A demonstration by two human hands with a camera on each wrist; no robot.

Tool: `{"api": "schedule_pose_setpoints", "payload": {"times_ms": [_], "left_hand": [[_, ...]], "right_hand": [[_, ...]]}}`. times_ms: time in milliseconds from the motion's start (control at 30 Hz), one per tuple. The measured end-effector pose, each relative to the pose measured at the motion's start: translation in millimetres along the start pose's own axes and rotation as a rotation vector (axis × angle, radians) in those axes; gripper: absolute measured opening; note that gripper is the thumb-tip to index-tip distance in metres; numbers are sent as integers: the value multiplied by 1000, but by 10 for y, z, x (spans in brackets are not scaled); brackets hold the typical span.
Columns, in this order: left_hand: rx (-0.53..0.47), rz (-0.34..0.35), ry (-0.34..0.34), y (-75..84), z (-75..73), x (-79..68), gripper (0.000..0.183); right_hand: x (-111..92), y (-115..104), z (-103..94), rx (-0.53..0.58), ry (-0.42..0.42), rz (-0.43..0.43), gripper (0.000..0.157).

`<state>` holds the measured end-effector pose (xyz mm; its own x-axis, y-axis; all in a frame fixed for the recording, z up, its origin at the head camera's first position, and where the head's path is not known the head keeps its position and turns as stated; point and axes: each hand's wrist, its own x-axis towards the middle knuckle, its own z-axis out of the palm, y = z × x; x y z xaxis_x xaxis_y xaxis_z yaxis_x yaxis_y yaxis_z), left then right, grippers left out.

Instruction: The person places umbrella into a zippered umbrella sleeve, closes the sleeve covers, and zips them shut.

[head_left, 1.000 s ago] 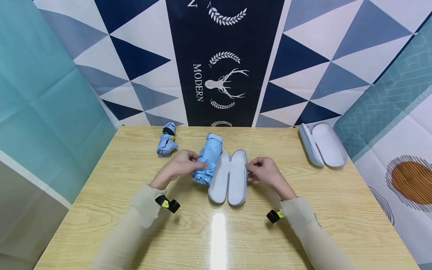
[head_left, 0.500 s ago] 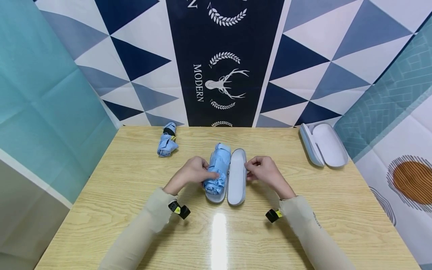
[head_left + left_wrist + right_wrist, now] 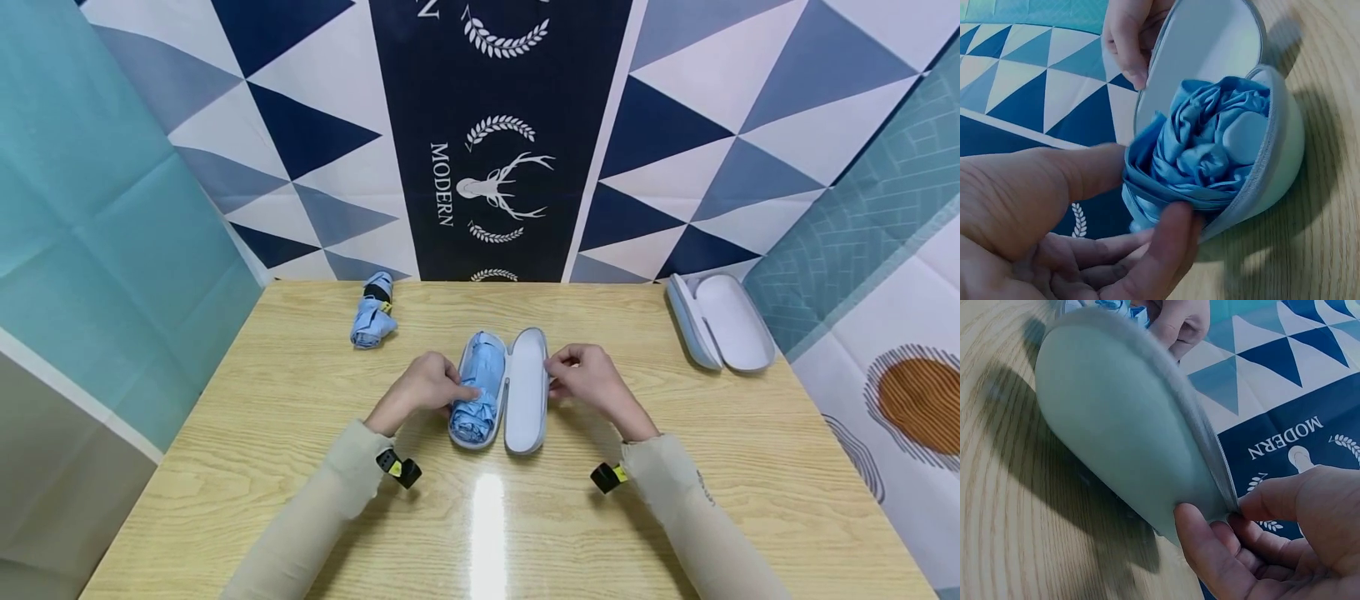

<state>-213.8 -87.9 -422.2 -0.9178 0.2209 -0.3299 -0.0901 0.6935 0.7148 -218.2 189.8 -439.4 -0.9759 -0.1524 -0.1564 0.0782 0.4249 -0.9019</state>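
A blue folded umbrella (image 3: 482, 379), its round pale end cap showing in the left wrist view, lies in the left half of an open zip case (image 3: 527, 392). My left hand (image 3: 429, 385) holds the umbrella's near part, thumb on one side and fingers on the other, right at the case rim. With thumb and fingers my right hand (image 3: 588, 379) pinches the outer edge of the case's right half. In the right wrist view the pale outer shell (image 3: 1116, 412) of that half stands tilted above the table.
At the back left lies a second rolled blue umbrella (image 3: 372, 312) with a black band. Another open case (image 3: 731, 325), larger, stands at the back right corner. A patterned cloth wall (image 3: 495, 192) rises behind the wooden table (image 3: 375, 533).
My left hand has moved right with the umbrella, from beside the case into its left half, where it now sits lower. My right hand has stayed on the case edge.
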Motion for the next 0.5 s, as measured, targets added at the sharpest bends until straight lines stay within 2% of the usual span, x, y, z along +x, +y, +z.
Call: {"api": "schedule_pose_setpoints", "payload": {"times_ms": [167, 333, 500], "left_hand": [[-59, 1, -2, -22, -13, 33, 34], [-37, 40, 18, -72, -1, 79, 24], [-37, 42, 47, -83, 17, 113, 32]], "right_hand": [[16, 25, -5, 0, 1, -26, 27], [28, 40, 14, 4, -10, -32, 27], [36, 52, 13, -34, -11, -52, 27]]}}
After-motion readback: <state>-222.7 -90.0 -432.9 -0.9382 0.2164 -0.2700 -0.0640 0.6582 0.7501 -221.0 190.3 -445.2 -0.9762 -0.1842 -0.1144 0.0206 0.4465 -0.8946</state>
